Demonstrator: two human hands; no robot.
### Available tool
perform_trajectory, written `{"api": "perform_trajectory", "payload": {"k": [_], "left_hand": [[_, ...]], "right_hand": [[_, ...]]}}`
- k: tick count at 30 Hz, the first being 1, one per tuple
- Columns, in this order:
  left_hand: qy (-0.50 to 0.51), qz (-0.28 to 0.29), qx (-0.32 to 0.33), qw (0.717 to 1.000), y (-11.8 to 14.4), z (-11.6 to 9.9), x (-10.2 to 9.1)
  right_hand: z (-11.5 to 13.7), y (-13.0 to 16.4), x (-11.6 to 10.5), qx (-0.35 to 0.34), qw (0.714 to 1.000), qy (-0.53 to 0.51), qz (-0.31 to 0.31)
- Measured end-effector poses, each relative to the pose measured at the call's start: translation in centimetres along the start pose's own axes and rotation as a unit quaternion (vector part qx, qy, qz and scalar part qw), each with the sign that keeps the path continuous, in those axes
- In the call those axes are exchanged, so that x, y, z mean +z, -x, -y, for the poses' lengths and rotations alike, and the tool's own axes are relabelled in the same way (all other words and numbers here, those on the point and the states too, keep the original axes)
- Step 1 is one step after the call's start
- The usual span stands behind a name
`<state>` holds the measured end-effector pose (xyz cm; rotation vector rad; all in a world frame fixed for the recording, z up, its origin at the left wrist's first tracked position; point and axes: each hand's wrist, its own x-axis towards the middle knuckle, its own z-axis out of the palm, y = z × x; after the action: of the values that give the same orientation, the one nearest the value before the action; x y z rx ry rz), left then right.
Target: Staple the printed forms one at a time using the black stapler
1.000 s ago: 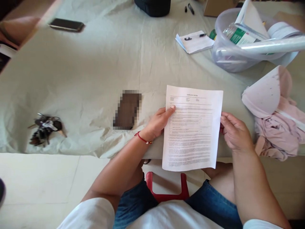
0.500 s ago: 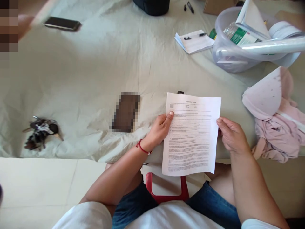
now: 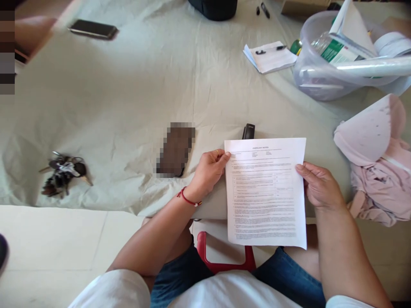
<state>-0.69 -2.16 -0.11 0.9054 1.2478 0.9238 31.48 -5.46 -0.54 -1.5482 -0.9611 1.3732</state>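
White printed sheet (image 3: 266, 192) is held upright over the near edge of the cloth-covered table (image 3: 144, 98), above the person's lap. Left hand (image 3: 208, 171) pinches its upper left edge; right hand (image 3: 319, 186) grips the right edge, fingers curled around it. Just behind the sheet's top lies a small black object (image 3: 248, 131). Further out sit a bunch of keys (image 3: 62, 173), a notepad with pen (image 3: 270, 56), a clear plastic tub (image 3: 324, 72) and pink cloth (image 3: 379, 171).
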Motion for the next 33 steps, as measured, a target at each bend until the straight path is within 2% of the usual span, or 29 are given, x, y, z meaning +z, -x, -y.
{"api": "perform_trajectory", "payload": {"k": [4, 9, 12, 16, 21, 27, 33], "left_hand": [[-0.014, 0.021, -0.022, 0.999, 0.4, -0.4, -0.2], [-0.043, -0.002, -0.008, 0.999, 0.6, -0.4, 0.4], [-0.034, 0.0, -0.002, 0.999, 0.7, -0.5, 0.5], [-0.014, 0.045, -0.005, 0.999, 1.0, -1.0, 0.5], [-0.065, 0.106, -0.04, 0.991, 1.3, -1.4, 0.9], [-0.093, 0.08, -0.061, 0.991, 1.3, -1.4, 1.5], [-0.104, 0.047, -0.076, 0.991, 1.3, -1.2, 1.7]], "right_hand": [[0.1, 0.2, 0.0, -0.001, 1.0, 0.015, 0.014], [0.4, 0.5, 0.4, -0.025, 0.999, 0.036, 0.032], [0.6, 0.4, 0.0, -0.014, 0.999, 0.043, 0.026], [0.8, 0.0, -0.7, 0.011, 0.998, 0.054, 0.015], [0.6, -0.3, -0.5, -0.012, 0.999, 0.022, -0.036], [0.2, -0.5, -0.7, -0.021, 0.998, 0.047, -0.02], [0.1, -0.5, -0.8, 0.008, 0.999, 0.052, -0.011]]}}
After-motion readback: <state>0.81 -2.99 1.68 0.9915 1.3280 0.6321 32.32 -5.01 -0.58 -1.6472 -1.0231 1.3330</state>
